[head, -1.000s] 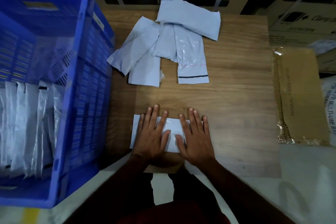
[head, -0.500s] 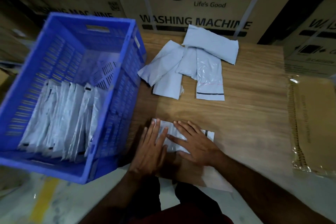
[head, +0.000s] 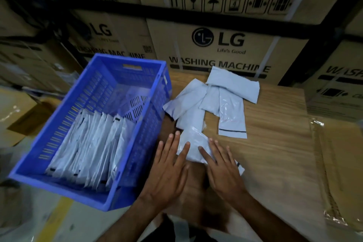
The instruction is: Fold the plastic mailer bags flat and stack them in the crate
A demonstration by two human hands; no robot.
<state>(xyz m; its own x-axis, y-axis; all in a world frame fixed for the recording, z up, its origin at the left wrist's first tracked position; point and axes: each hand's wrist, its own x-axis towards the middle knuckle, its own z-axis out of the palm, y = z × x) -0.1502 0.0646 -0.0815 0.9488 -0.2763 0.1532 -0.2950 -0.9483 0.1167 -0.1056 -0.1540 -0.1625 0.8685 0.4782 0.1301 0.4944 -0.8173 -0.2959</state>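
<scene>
Both hands have shifted since the earlier frame: the mailer bag under them now lies tilted, its far end pointing toward the loose pile, where a moment ago it lay more squarely across the near edge of the wooden table; the view has also tipped upward, so more of the stacked cartons shows. The left hand lies flat with fingers spread, its fingertips touching the near-left edge of the bag, closed on nothing; the right hand presses palm-down on the bag's right half, fingers apart and straight, pinning it rather than gripping it. A dark strip of the bag's end peeks out just right of the right hand. Farther back on the table lies a loose pile of unfolded mailers (about five, overlapping, one with a black line across its near end); the pressed bag's far end nearly touches the pile. Left of the table stands the blue crate, touching or just beside the table edge; inside it a row of folded mailers stands on edge, filling the near half. Behind everything, cardboard boxes marked LG and WASHING MACHINE are stacked.
</scene>
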